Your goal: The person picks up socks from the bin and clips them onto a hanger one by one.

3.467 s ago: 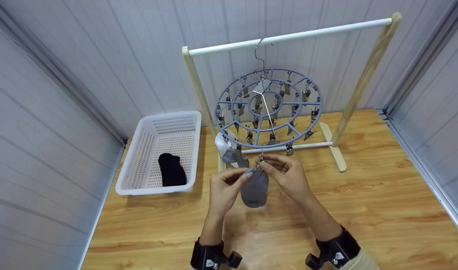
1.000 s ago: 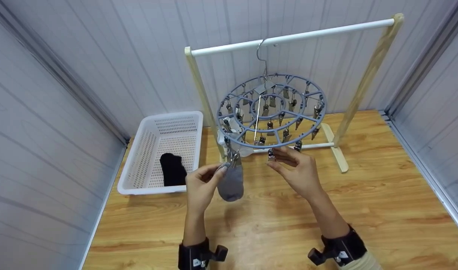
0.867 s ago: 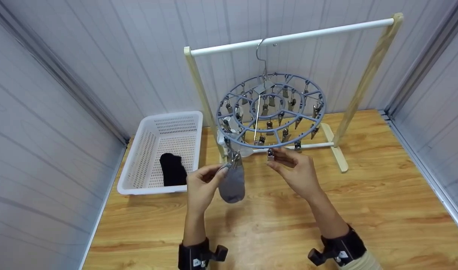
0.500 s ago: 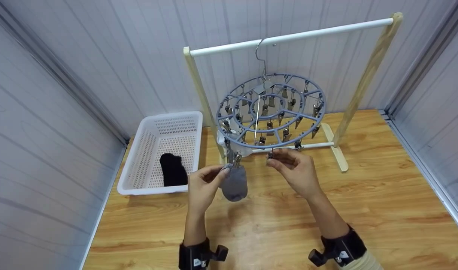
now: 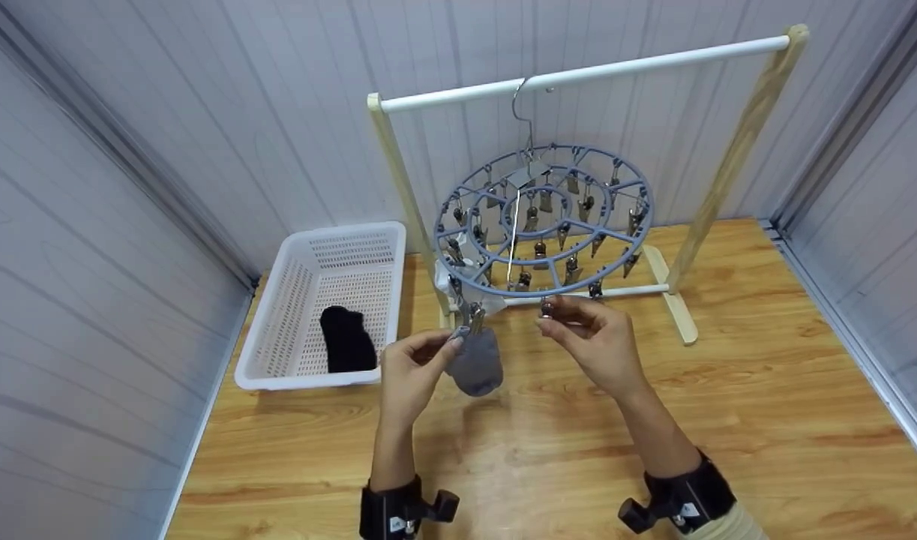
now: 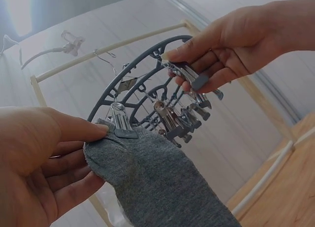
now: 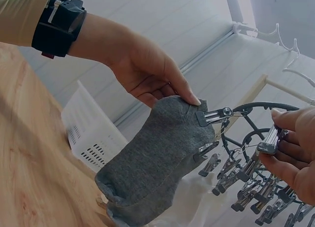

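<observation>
My left hand (image 5: 409,379) pinches the cuff edge of a grey sock (image 5: 477,364) between thumb and fingers. A metal clip (image 6: 122,122) bites that cuff beside my thumb, and the sock hangs from it. To the right, my right hand (image 5: 597,345) pinches another metal clip (image 7: 270,140), which holds no cloth. Both clips belong to a round blue-grey hanger (image 5: 608,232), hooked over a rack's white bar. Behind the held sock, the right wrist view shows a second grey layer with its own clip (image 7: 206,149).
A white perforated basket (image 5: 259,337) stands at the left with a black sock (image 5: 346,339) inside. The rack's bar (image 5: 653,67) spans wooden posts. Pale cloth (image 5: 445,279) hangs at the hanger's left side. Several clips dangle under the hanger. Panel walls enclose the wooden surface (image 5: 563,465).
Since the oldest frame, my right hand has left the sock's clip and taken another clip further right. The hanger has turned and the sock moved left; lately my left hand and sock drift slightly right.
</observation>
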Demonstrator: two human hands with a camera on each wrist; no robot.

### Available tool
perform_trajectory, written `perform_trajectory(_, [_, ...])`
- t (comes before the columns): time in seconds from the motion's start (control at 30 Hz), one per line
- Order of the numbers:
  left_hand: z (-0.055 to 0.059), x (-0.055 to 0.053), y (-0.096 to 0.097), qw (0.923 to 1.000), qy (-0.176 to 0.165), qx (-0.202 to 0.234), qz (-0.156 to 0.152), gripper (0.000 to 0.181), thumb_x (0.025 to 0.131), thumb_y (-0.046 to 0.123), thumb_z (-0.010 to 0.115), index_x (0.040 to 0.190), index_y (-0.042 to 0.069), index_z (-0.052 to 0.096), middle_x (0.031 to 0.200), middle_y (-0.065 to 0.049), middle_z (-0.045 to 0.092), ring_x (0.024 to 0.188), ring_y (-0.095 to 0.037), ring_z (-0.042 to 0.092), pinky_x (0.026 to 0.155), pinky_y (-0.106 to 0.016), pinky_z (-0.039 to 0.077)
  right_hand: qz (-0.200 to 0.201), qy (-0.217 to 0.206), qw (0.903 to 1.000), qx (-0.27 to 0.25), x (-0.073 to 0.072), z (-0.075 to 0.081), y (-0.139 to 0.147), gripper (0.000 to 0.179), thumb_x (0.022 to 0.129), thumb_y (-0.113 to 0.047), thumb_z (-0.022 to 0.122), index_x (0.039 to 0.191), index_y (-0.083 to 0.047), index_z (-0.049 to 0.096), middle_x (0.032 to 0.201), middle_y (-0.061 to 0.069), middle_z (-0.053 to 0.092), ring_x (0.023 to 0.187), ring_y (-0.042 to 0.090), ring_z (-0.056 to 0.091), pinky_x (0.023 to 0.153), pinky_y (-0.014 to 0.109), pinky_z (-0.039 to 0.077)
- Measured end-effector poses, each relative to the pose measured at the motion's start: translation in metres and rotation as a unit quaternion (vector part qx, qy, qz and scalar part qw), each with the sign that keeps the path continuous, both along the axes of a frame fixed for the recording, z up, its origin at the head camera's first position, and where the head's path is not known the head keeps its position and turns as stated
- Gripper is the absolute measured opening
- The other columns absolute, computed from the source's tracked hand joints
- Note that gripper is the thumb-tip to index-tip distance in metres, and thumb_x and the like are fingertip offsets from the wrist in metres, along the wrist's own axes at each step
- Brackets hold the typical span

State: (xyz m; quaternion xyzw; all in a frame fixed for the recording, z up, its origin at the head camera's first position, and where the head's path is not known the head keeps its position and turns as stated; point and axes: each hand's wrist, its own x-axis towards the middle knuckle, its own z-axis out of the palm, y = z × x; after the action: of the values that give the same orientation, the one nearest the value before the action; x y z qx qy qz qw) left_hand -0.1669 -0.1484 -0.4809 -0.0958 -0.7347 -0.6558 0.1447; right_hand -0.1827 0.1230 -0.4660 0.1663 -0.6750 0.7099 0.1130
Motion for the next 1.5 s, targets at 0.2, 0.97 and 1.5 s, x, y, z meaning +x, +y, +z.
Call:
perform_trajectory(0.2, [-0.0017,0.0001,0.0,1.0,-0.001,-0.007,0.001,0.012,0.091,0.004,0.083,0.102,-0.002,0.082,0.09,-0.014,0.079,0.075,-0.016,0.074,0.068,-0.024,0.06,-0.01,-0.001,0.9999,-0.001,0.0009,0.0014,-0.0009,0.028,0.09,0.009,0.079,0.118,0.009,0.074,0.111,0.022,0.075,0.099,0.023,0.076,0.086,0.037,0.062])
perform_trajectory(0.97, [-0.004,-0.003,-0.0045,0.9989,-0.034,-0.025,0.019,0.012,0.096,0.007,0.078,0.106,-0.001,0.081,0.089,-0.021,0.077,0.072,-0.02,0.073,0.069,-0.024,0.06,-0.006,0.049,0.9988,0.0,0.0022,0.0007,-0.0003,0.02,0.091,0.01,0.077,0.111,0.011,0.072,0.103,0.026,0.076,0.092,0.022,0.078,0.084,0.035,0.063])
perform_trajectory(1.5, [-0.0016,-0.0023,-0.0047,0.9987,-0.03,-0.038,0.019,0.014,0.101,0.009,0.073,0.108,-0.001,0.079,0.093,-0.014,0.078,0.08,-0.027,0.076,0.073,-0.029,0.063,0.018,0.097,0.9948,-0.026,0.0002,-0.0026,0.0018,0.017,0.092,0.016,0.072,0.109,0.015,0.068,0.101,0.032,0.073,0.09,0.025,0.078,0.079,0.037,0.063])
